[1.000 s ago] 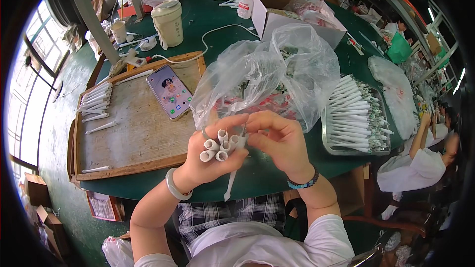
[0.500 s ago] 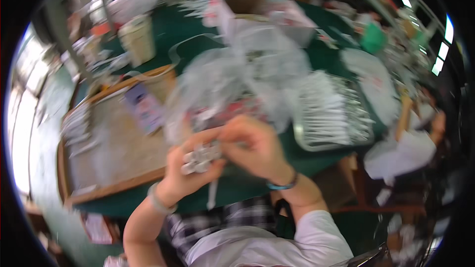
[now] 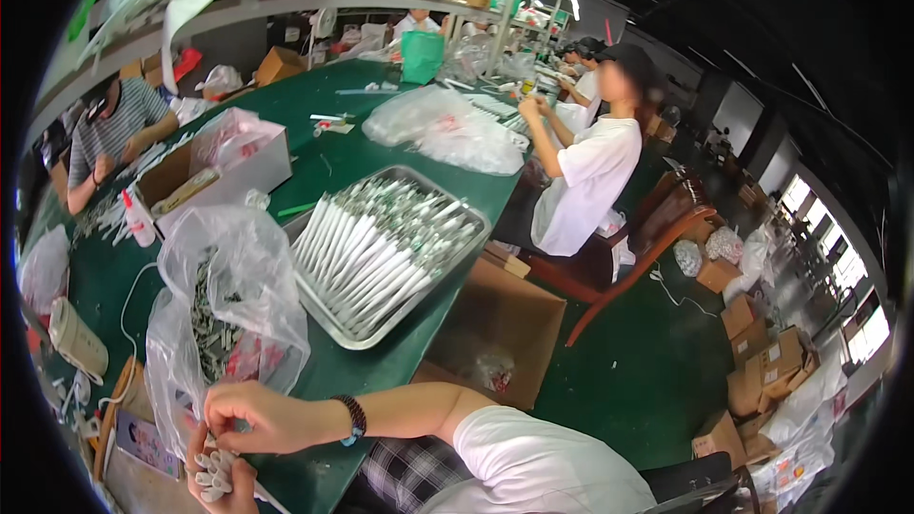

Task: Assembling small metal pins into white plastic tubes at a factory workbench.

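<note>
At the bottom left, my left hand [image 3: 244, 493] is closed around a bundle of slim white plastic tubes [image 3: 215, 476], their ends bunched together. Just above it, my right hand [image 3: 271, 421] has its thumb and fingers pinched together close to the left fingers; whatever may be between them is too small to make out. Beyond the hands stands a clear plastic bag [image 3: 271, 276] of small green and metallic parts. To its right, a metal tray [image 3: 367, 338] holds rows of white tubes [image 3: 352, 262] with green parts at their far ends.
An open carton [image 3: 262, 171] and a red-capped white bottle [image 3: 136, 219] stand farther back. Plastic bags [image 3: 443, 128] lie across the green table [image 3: 324, 457]. A large cardboard box [image 3: 505, 314] is beside the table. Two co-workers [image 3: 590, 162] [image 3: 124, 124] sit nearby.
The view has swung to the right, so my hands now appear at the lower left. My left hand still holds the white tubes, and my right hand stays beside it.
</note>
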Demonstrator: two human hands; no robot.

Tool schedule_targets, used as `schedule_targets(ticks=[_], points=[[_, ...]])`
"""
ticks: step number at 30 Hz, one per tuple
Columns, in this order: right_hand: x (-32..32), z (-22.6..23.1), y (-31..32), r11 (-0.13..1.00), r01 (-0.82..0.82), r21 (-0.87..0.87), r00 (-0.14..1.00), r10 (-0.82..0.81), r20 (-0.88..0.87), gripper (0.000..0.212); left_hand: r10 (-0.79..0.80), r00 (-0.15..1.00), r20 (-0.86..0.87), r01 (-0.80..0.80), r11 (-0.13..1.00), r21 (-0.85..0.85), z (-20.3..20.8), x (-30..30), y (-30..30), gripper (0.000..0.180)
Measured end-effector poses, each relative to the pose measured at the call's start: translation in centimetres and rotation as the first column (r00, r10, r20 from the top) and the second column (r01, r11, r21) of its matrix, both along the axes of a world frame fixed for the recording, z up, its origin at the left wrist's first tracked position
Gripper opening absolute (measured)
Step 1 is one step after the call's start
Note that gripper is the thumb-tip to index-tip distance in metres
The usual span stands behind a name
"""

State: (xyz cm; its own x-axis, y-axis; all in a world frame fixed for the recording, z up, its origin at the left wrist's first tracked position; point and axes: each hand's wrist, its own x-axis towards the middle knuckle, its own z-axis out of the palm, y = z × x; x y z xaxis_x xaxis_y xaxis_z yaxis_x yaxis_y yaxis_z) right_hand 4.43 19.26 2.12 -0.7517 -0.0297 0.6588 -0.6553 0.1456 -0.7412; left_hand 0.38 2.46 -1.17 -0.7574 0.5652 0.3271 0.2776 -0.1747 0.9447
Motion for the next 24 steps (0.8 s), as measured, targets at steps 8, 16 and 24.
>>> schedule_targets(ticks=[8, 16, 24], points=[[0.1, -0.3, -0.8, 0.998, -0.050, -0.049, 0.999, 0.049, -0.013, 0.014, 0.022, 1.000, -0.014, -0.021, 0.999, 0.024, 2.2, 0.9, 0.2, 0.058], [0.9, 0.5, -0.8, 0.995, 0.003, -0.102, 0.991, 0.011, 0.134, 0.011, -0.045, 0.999, -0.007, 0.045, 0.999, -0.018, -0.5, -1.5, -0.7, 0.065], [0.6, 0.3, -0.8, 0.994, 0.079, -0.070, 0.994, -0.084, -0.063, 0.013, 0.168, 0.969, -0.181, -0.184, 0.980, -0.080, 4.6, 2.7, 1.1, 0.049]])
